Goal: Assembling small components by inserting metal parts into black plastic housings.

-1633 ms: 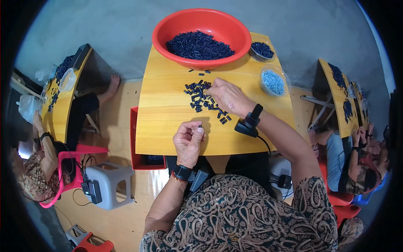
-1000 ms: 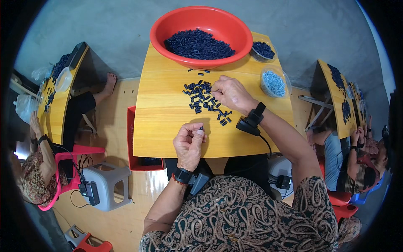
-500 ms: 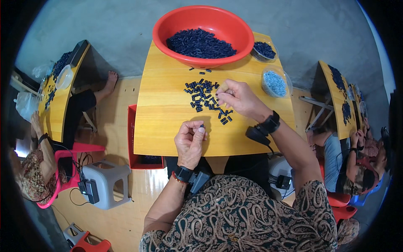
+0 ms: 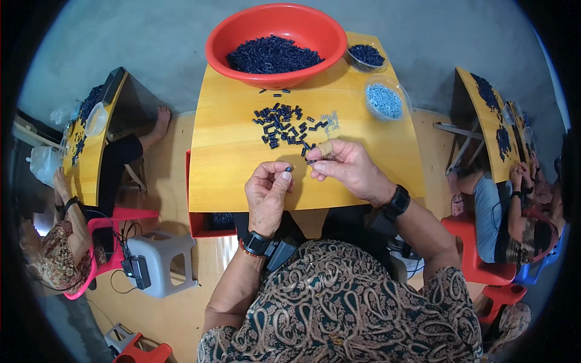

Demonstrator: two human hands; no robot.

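1. Yellow table (image 4: 236, 175): work seems under way.
2. Red basin (image 4: 272, 78), far: heaped dark pieces (image 4: 275, 55); done or waiting, I cannot tell.
3. Loose pile (image 4: 279, 125), mid-table: many apparently left.
4. Right hand (image 4: 356, 169): thumb and forefinger nearly meet; what they hold, I cannot tell.
5. Left hand (image 4: 267, 189), near: fingertips pinched together.
6. Single dark piece (image 4: 288, 169), in that pinch: seemingly mid-handling.

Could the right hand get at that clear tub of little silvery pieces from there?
Probably yes: the right hand looks close enough to the clear tub, with only bare yellow table between them. It appears to be pinching a small dark piece, though.
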